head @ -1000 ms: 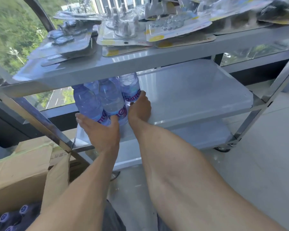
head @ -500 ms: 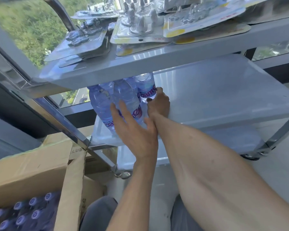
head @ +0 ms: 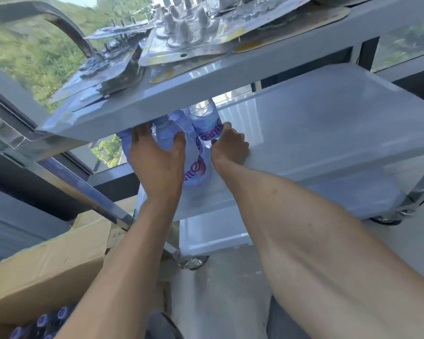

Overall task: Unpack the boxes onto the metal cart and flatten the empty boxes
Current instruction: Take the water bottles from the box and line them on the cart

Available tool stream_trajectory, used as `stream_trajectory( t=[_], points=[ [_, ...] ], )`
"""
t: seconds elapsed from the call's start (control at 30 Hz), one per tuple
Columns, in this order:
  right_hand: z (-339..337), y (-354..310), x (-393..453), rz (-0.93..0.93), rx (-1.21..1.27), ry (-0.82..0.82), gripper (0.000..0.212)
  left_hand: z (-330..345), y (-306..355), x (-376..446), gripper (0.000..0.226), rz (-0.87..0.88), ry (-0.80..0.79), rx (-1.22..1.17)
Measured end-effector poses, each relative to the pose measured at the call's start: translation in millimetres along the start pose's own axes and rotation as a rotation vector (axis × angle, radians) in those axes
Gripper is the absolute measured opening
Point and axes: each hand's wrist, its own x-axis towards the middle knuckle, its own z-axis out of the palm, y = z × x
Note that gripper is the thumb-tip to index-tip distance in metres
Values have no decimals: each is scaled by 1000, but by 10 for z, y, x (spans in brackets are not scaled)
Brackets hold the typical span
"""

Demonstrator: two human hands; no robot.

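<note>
Cluster of clear plastic water bottles with purple-and-pink labels [head: 198, 148] stands at the left end of the grey metal cart's [head: 328, 133] middle shelf. Left hand [head: 157, 162] curls around the nearest bottle, thumb and fingers spread on it. Right hand [head: 230, 145] has its fingers curled against a rear bottle. Open brown cardboard box [head: 49, 263], lower left, holds blue-capped bottles [head: 42, 321]. Blister-packed goods [head: 181, 37] cover the top shelf.

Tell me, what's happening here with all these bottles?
A person is stocking a metal cart with water bottles from a cardboard box on the floor. Both hands are on the cluster on the middle shelf: the left hand wraps the front bottle, the right hand rests against another. More bottles wait in the box. Blister packs fill the top shelf.
</note>
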Motion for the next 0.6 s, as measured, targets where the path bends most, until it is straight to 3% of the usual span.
stream_trajectory(
  t=[0.3,0.6],
  points=[
    [148,-82,174,-54,-28,88,43,179,-28,-96,50,-62,74,-87],
    [207,-74,311,-68,-58,137,28,316,-34,-173,57,-63,140,-121]
  ],
)
